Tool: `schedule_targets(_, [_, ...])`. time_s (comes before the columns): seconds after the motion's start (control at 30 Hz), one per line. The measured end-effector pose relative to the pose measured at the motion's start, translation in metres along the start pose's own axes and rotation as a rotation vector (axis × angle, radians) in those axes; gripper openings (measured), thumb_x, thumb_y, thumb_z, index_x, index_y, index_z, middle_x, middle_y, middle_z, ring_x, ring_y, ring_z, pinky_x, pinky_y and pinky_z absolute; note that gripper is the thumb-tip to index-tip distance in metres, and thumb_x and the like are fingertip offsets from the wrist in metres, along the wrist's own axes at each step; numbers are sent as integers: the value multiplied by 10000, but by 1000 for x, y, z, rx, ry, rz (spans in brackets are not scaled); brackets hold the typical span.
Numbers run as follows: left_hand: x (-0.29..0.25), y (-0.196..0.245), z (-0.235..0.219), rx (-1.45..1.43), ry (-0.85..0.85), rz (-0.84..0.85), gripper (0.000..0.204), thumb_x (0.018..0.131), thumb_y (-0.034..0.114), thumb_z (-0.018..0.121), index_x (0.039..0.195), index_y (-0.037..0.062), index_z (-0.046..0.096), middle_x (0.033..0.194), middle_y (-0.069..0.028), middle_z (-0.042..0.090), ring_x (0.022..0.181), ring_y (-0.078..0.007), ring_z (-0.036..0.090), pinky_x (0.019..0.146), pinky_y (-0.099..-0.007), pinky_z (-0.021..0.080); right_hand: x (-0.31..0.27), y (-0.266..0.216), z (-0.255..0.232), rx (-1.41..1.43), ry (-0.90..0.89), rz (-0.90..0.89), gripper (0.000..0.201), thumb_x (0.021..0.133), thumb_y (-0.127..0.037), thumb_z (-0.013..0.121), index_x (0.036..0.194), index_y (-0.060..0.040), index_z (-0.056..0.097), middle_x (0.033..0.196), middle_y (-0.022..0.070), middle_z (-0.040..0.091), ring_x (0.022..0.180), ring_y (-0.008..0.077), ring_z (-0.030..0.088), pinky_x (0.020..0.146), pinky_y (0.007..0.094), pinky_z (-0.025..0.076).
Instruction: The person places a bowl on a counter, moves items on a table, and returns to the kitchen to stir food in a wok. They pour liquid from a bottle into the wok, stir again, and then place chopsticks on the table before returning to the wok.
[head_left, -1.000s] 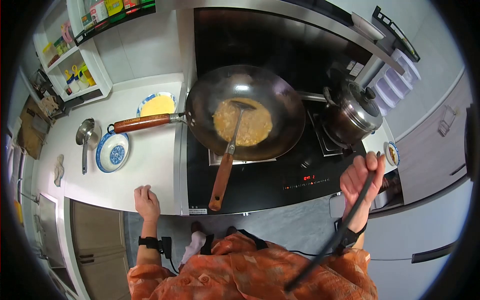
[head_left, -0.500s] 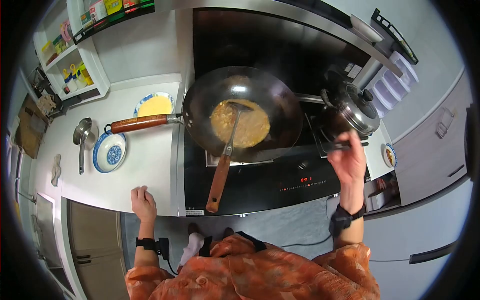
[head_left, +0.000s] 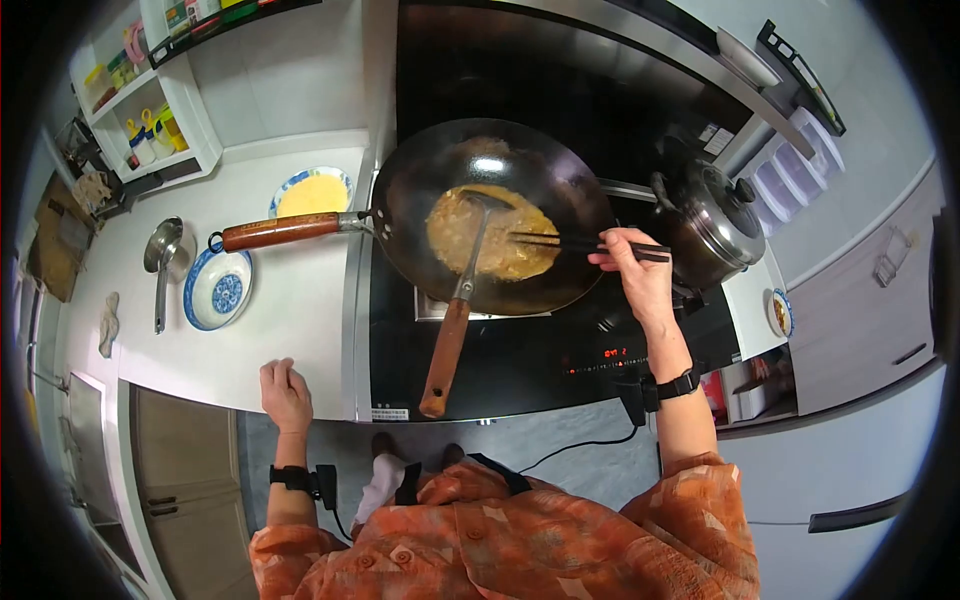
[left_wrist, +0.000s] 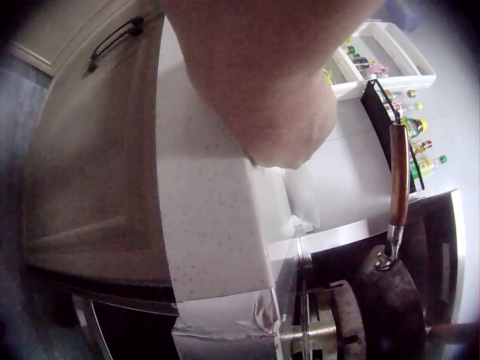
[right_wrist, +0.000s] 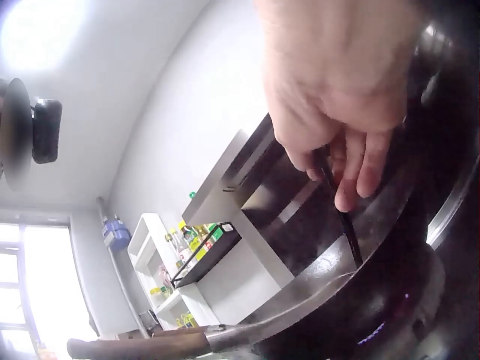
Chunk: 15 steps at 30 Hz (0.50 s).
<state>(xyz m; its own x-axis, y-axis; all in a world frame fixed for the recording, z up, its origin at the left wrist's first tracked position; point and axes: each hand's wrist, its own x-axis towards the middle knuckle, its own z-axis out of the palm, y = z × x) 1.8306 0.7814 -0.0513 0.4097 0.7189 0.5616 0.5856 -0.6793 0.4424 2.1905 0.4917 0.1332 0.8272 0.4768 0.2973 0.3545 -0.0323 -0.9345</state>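
My right hand (head_left: pixel 640 272) holds a pair of dark chopsticks (head_left: pixel 570 242) over the right side of a big black wok (head_left: pixel 575 195). Their tips reach into a yellowish, soupy food (head_left: pixel 455 240) at the bottom. In the right wrist view, the fingers (right_wrist: pixel 367 165) curl round the chopsticks (right_wrist: pixel 347 229); the tips are hidden below the wok's rim there. A spatula (head_left: pixel 447 350) leans in the wok, its blade in the food and its wooden handle over the near rim. At the counter's front edge, my left hand (head_left: pixel 287 395) rests with loosely bent fingers, holding nothing.
The wok's wooden handle (head_left: pixel 280 233) juts left over the white counter (head_left: pixel 280 335). On it are a bowl of yellow liquid (head_left: pixel 315 195), a blue-and-white bowl (head_left: pixel 208 300) and a ladle (head_left: pixel 162 250). A lidded steel pot (head_left: pixel 705 235) stands right of the wok.
My right hand has swung left and forward from beside the pot, bringing the chopsticks from a raised position into the wok. The left hand has stayed at the counter edge.
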Motion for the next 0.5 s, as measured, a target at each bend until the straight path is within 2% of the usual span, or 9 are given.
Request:
schedule_targets(0.07, [-1, -3, 1, 7, -7, 0, 137, 790, 38, 507, 896, 52, 593, 878, -121, 532, 795, -294, 547, 679, -367, 458, -1, -3, 0, -63, 38, 0, 206, 868, -185, 589, 908, 11, 635, 804, 64, 632, 673, 149, 639, 584, 218, 487])
schedule_targets(0.13, [0, -3, 3, 14, -12, 5, 136, 790, 36, 507, 895, 51, 593, 877, -122, 533, 790, -295, 547, 675, -366, 457, -5, 1, 3, -80, -8, 40, 217, 865, -197, 595, 900, 13, 635, 802, 66, 632, 665, 151, 639, 587, 222, 491])
schedule_targets(0.4, [0, -3, 1, -9, -1, 16, 132, 789, 34, 507, 886, 49, 595, 872, -125, 531, 788, -299, 545, 674, -374, 456, -16, -15, -7, 74, 20, 67, 240, 868, -215, 590, 894, 21, 624, 798, 91, 633, 634, 156, 641, 547, 219, 489])
schedule_targets(0.5, [-1, -4, 2, 15, -9, 3, 131, 790, 43, 509, 886, 52, 597, 874, -124, 532, 790, -299, 546, 676, -377, 456, -17, -20, -16, 85, 82, 61, 271, 867, -239, 589, 867, 31, 615, 747, 100, 630, 599, 166, 641, 520, 225, 491])
